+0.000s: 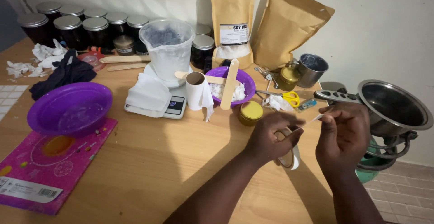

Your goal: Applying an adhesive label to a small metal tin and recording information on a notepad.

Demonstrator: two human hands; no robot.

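I count two purple bowls (70, 108) (246, 77), two brown paper pouches (232, 11) (285, 25) and two small gold tins (251, 112) (288, 77). I see nine dark jars with silver lids (68, 27), one digital scale (174, 106), one pair of yellow scissors (289, 98) and one steel pot (393, 106).

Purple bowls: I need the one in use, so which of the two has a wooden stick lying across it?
The smaller purple bowl behind the hands, holding white flakes, has the wooden stick across it; the larger purple bowl at left has none.
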